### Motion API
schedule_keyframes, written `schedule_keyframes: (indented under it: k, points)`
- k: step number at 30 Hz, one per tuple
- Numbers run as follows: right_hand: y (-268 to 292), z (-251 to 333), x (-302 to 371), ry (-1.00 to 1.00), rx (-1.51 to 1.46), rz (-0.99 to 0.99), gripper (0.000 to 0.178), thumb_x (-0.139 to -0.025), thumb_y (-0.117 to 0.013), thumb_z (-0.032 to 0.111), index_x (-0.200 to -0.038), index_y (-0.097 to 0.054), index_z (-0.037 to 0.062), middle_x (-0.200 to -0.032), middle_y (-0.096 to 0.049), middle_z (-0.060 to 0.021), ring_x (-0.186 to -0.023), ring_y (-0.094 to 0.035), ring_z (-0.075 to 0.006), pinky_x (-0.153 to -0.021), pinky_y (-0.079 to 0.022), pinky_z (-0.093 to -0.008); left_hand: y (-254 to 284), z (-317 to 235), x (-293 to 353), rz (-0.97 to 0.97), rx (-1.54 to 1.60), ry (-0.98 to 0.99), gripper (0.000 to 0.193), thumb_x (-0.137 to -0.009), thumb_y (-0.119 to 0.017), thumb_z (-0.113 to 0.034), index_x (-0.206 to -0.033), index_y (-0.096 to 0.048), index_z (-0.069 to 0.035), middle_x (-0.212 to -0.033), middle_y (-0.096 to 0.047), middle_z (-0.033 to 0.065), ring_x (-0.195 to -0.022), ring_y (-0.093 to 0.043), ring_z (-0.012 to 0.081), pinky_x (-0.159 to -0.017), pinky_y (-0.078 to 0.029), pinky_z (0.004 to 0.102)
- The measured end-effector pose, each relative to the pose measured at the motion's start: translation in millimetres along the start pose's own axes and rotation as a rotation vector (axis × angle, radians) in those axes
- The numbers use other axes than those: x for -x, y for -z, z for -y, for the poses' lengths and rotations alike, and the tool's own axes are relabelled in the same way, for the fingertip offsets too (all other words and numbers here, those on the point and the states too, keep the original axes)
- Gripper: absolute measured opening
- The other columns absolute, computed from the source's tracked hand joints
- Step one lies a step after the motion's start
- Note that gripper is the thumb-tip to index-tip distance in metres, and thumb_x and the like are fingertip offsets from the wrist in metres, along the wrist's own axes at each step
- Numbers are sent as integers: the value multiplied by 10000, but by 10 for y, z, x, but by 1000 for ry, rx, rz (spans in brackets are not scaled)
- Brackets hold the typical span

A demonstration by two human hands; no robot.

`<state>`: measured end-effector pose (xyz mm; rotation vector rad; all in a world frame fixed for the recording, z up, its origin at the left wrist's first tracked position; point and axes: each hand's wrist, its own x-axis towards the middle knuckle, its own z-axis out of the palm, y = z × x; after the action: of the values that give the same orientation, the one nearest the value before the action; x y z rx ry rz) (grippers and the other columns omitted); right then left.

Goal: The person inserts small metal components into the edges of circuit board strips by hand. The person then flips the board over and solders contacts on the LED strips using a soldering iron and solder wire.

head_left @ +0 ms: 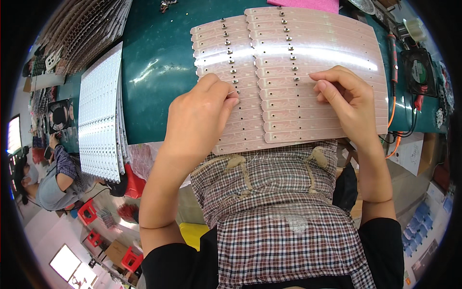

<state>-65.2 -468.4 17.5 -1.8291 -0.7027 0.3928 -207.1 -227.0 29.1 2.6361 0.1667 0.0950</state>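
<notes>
Two pinkish circuit board panels, a left one (226, 118) and a right one (332, 115), lie on the green tabletop, the right one overlapping the left. Both are scored into long strips with scalloped left ends. A column of small black-and-silver components (290, 48) runs down the upper strips of each; lower strips show small dark holes. Above the left panel, my left hand (197, 115) pinches thumb and forefinger together beside the lowest component there; anything between the fingertips is hidden. My right hand (349, 96) hovers over the right panel, fingers loosely bent, thumb and forefinger apart, nothing visible between them.
White panels (101, 111) stand stacked at left, with brown panels (82, 33) behind. A pink foam piece (313, 5) lies at the far edge. At right are a black fan (418, 72) and a red tool with an orange cable (393, 58). Another person (62, 178) sits at left.
</notes>
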Motion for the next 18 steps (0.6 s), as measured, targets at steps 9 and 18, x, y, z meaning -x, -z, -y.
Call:
schedule_keyframes:
  k: [9, 18]
  points:
    - [17, -2, 13, -97, -98, -4, 196, -971, -622, 38, -1138, -710, -14, -883, -692, -40, -791, -653, -92, -735, -530, -225, 5, -17, -15, 7, -99, -57, 72, -863, -701, -90, -905, -662, -47, -876, -616, 92, -739, -647, 299, -648, -511, 381]
    - [58, -10, -11, -156, -95, -13, 172, -957, -649, 32, -1099, -697, -52, -945, -732, -95, -841, -713, -125, -767, -572, -240, -75, -102, 20, -61, -207, -38, 90, -834, -737, -95, -867, -658, -67, -866, -622, 70, -699, -649, 280, -613, -521, 370]
